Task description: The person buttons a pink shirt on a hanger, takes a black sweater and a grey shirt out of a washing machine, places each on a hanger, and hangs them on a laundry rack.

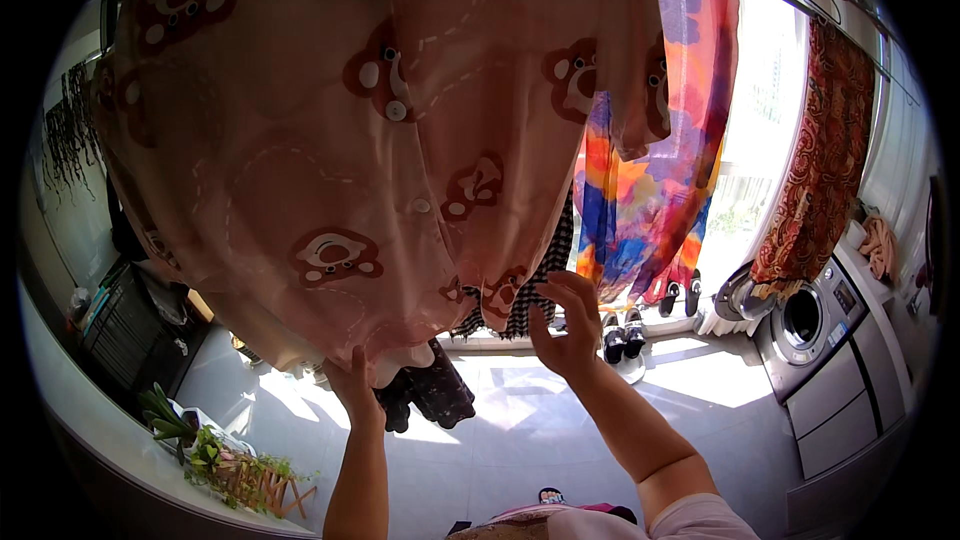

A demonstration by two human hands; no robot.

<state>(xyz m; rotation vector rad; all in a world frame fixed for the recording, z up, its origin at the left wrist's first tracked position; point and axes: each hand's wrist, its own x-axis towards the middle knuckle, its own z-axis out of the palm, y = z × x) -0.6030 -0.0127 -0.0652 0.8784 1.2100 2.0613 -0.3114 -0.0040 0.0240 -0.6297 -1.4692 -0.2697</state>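
Note:
A pink button-up pajama shirt (300, 170) with bear-face prints hangs in front of me and fills the upper left of the head view. Its buttons run down the middle. My left hand (352, 385) is closed on the bottom hem, some fingers hidden by the cloth. Right of the hem, my right hand (568, 328) is raised with fingers apart and nothing in it. Behind the shirt show a black-and-white checked cloth (520, 318) and a dark patterned garment (432, 390).
A colourful scarf (650, 160) and a red-brown patterned cloth (822, 150) hang by the window at right. Below stand shoes (623, 335) and a washing machine (805, 318). Potted plants (220, 460) are at lower left, near a black rack (125, 330).

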